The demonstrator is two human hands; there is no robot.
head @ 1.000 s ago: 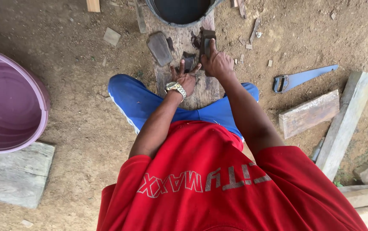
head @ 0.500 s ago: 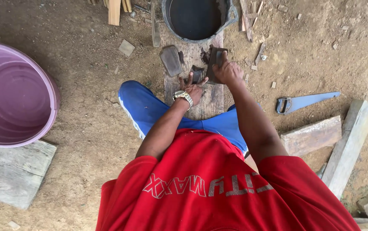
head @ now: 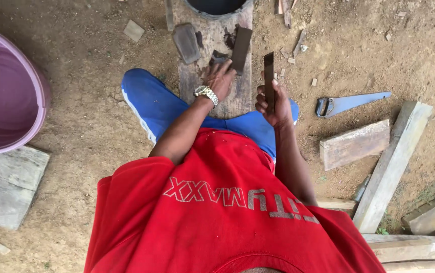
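Right hand (head: 277,101) is clamped round the near end of a dark flat blade (head: 269,76); blade's long axis runs near-to-far, standing up out of the fist, just right of the wooden plank (head: 237,96). Left hand (head: 221,78), w/ a wristwatch (head: 205,93), rests fingers-spread on the plank, touching a dark flat stone (head: 240,48) that lies tilted, far of the fingers; not gripping it. Left hand is nearer the stone. Second greyish stone (head: 186,42) lies further left. Handsaw (head: 351,103) sits on dirt, well right.
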